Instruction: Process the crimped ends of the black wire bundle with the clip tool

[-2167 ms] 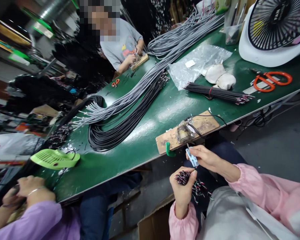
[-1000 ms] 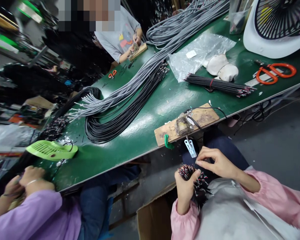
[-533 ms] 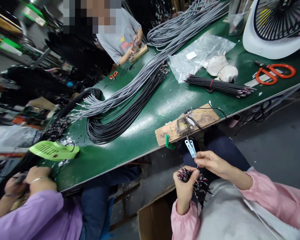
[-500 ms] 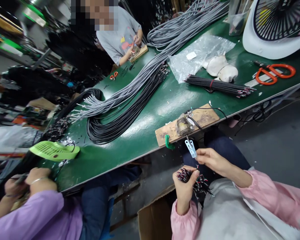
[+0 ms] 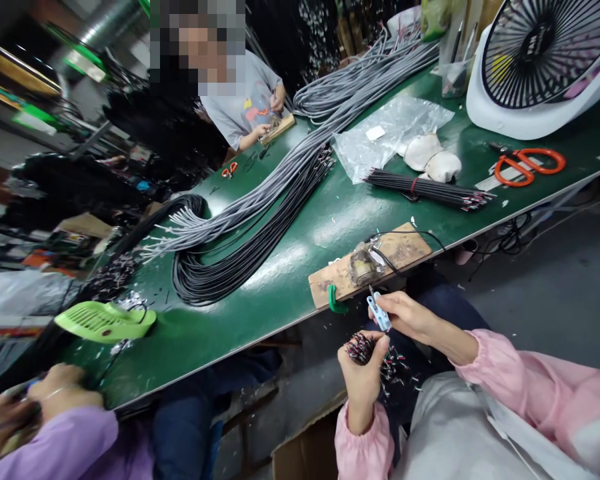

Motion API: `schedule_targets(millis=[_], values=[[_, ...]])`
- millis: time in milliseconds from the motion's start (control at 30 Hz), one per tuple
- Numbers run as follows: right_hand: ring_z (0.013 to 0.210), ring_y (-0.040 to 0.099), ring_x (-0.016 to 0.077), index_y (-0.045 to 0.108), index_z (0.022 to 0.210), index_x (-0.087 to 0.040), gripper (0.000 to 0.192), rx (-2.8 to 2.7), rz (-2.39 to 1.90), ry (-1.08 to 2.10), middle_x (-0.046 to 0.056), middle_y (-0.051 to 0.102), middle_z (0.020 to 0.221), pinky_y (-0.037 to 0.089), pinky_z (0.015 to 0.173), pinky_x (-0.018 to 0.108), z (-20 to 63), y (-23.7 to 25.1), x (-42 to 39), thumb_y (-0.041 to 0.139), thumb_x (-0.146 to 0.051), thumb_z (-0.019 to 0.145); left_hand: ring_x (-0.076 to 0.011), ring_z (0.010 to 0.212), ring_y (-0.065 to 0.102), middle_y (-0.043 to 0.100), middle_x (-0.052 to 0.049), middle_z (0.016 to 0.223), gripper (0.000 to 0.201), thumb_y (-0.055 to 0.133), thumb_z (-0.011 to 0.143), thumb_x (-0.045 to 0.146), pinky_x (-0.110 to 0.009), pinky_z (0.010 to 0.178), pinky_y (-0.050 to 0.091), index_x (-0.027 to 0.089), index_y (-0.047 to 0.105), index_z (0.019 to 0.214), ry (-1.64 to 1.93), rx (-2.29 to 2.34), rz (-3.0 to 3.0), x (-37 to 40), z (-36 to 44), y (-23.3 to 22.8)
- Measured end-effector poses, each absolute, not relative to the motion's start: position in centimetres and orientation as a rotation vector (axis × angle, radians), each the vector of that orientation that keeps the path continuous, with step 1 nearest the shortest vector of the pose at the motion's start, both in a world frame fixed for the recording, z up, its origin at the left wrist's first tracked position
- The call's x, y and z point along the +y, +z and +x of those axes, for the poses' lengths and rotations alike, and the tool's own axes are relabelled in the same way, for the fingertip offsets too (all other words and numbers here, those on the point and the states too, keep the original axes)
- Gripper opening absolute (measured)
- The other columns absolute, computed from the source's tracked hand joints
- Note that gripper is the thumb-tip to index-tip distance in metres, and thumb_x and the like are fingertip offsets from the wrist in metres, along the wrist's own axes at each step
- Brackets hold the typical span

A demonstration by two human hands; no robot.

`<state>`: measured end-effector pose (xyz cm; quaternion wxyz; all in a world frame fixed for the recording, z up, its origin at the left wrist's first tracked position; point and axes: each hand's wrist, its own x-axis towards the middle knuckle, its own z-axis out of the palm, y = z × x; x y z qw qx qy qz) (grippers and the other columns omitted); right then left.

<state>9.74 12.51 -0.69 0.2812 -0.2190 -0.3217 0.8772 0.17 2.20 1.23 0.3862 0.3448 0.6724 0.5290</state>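
My left hand (image 5: 361, 367) is closed around a bundle of thin black cables (image 5: 360, 348), whose stripped ends show red, white and green wires. More cable ends stick out beside my thumb. My right hand (image 5: 405, 313) pinches a light blue clothespin (image 5: 380, 315), just above the bundle. The clothespin sits on the thin shaft of a small motor (image 5: 363, 265). That motor is fixed to a wooden board (image 5: 405, 243) at the table edge, where a green clamp (image 5: 336, 300) grips. Whether a wire sits in the clothespin's jaws is too small to tell.
On the green table (image 5: 280, 293) lie grey cables (image 5: 275, 177), black cables (image 5: 230, 280), a tied black bundle (image 5: 425, 188), orange-handled scissors (image 5: 530, 167) and a plastic bag (image 5: 380, 130). A white fan (image 5: 510, 120) stands at right, a green fan (image 5: 105, 321) at left. Two co-workers sit nearby.
My right hand has moved up from the clothespin's lower end onto its sides and pinches it now. The clothespin has turned on its shaft. My left hand still grips the cables.
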Motion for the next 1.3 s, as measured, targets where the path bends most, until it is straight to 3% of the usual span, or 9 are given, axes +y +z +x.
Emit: schedule_targets(millis=[167, 333, 467, 633, 833, 1033, 1300], values=[[0.064, 0.053, 0.0118, 0.068, 0.079, -0.009, 0.045, -0.688, -0.438, 2.514, 0.006, 0.062, 0.071, 0.037, 0.056, 0.022, 10.0, -1.8, 12.3, 0.057, -0.052, 0.081, -0.0119, 0.051, 0.053, 0.06, 0.0, 0.057, 0.015, 0.066, 0.075, 0.027, -0.027, 0.057, 0.045, 0.012, 0.067, 0.07, 1.321, 1.693, 0.898, 2.3, 0.3, 1.1], [0.057, 0.046, 0.0093, 0.066, 0.075, -0.01, 0.047, -0.604, -0.55, 2.499, 0.004, 0.059, 0.067, 0.033, 0.052, 0.021, 10.9, -4.0, 12.4, 0.053, -0.055, 0.081, -0.0112, 0.051, 0.053, 0.06, 0.0, 0.057, 0.015, 0.065, 0.076, 0.027, -0.026, 0.056, 0.045, 0.013, 0.067, 0.07, 1.3, 1.707, 0.888, 1.9, 0.1, 1.2], [0.061, 0.048, 0.01, 0.066, 0.083, -0.011, 0.035, -0.947, -0.696, 2.302, 0.003, 0.059, 0.07, 0.034, 0.055, 0.022, 12.7, -4.7, 12.0, 0.061, -0.046, 0.08, -0.013, 0.054, 0.056, 0.061, -0.001, 0.058, 0.019, 0.066, 0.074, 0.029, -0.026, 0.059, 0.047, 0.013, 0.065, 0.064, 1.271, 1.7, 0.877, 1.5, 0.3, 1.5], [0.066, 0.051, 0.0132, 0.065, 0.074, -0.013, 0.022, -1.479, -0.798, 1.914, 0.001, 0.058, 0.069, 0.038, 0.062, 0.026, 14.3, -2.7, 11.1, 0.066, -0.034, 0.077, -0.0174, 0.055, 0.062, 0.063, -0.003, 0.054, 0.024, 0.071, 0.067, 0.035, -0.028, 0.054, 0.051, 0.012, 0.064, 0.065, 1.251, 1.759, 0.719, 0.8, 1.1, 1.0], [0.078, 0.054, 0.0171, 0.067, 0.078, -0.014, 0.012, -1.868, -0.617, 1.575, 0.005, 0.063, 0.076, 0.041, 0.074, 0.03, 14.2, 0.3, 10.1, 0.06, -0.023, 0.083, -0.0146, 0.06, 0.059, 0.063, -0.001, 0.063, 0.016, 0.074, 0.063, 0.024, -0.025, 0.06, 0.049, 0.012, 0.064, 0.068, 1.204, 1.76, 0.822, 0.7, 1.5, 0.2], [0.066, 0.049, 0.0147, 0.06, 0.069, -0.015, 0.018, -1.889, -0.794, 1.494, 0.003, 0.056, 0.068, 0.038, 0.061, 0.027, 14.2, -0.5, 9.9, 0.056, -0.023, 0.085, -0.0158, 0.056, 0.061, 0.063, -0.002, 0.06, 0.019, 0.071, 0.068, 0.029, -0.027, 0.057, 0.049, 0.013, 0.062, 0.07, 1.274, 1.739, 0.7, 0.1, 1.2, -0.4], [0.071, 0.053, 0.016, 0.064, 0.072, -0.015, 0.012, -1.87, -0.705, 1.457, 0.004, 0.062, 0.071, 0.041, 0.068, 0.029, 14.8, -0.6, 9.4, 0.058, -0.017, 0.082, -0.0165, 0.055, 0.063, 0.066, -0.004, 0.062, 0.024, 0.07, 0.069, 0.035, -0.027, 0.054, 0.05, 0.012, 0.063, 0.072, 1.31, 1.738, 0.615, -0.2, 1.4, -0.5]])
